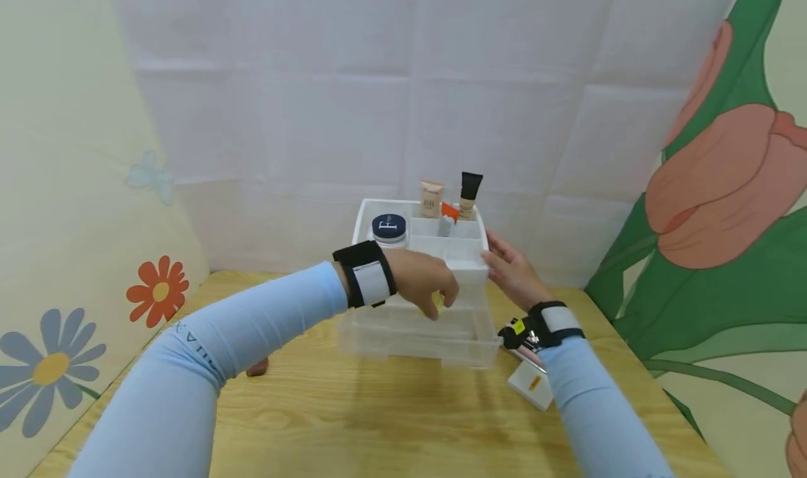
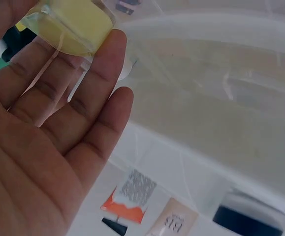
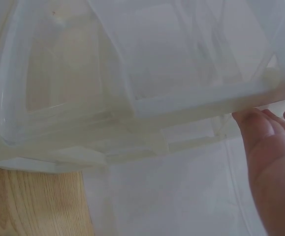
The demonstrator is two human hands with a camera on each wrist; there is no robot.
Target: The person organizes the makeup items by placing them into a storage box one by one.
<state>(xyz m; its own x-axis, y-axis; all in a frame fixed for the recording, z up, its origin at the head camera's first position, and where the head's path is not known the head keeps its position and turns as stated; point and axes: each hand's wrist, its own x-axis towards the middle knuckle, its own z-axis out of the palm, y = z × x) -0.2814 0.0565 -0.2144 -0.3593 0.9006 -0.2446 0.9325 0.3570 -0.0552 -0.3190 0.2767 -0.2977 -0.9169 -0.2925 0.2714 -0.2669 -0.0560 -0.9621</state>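
Holding a yellow packet (image 2: pixel 78 27) in left hand (image 2: pixel 39 142) fingertips, clear only from wrist view, right hand (image 1: pixel 513 271) flat against organizer (image 1: pixel 435 324).

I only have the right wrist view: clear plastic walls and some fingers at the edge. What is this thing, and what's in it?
Observer: A clear plastic organizer on a wooden table; its top tray holds a dark-lidded jar and two tubes.
Operator: Where is the other hand?
Observer: The left hand is at the organizer's front, above the open drawer.
Operator: Holding anything?
Observer: Yes, a small yellow sachet at its fingertips.
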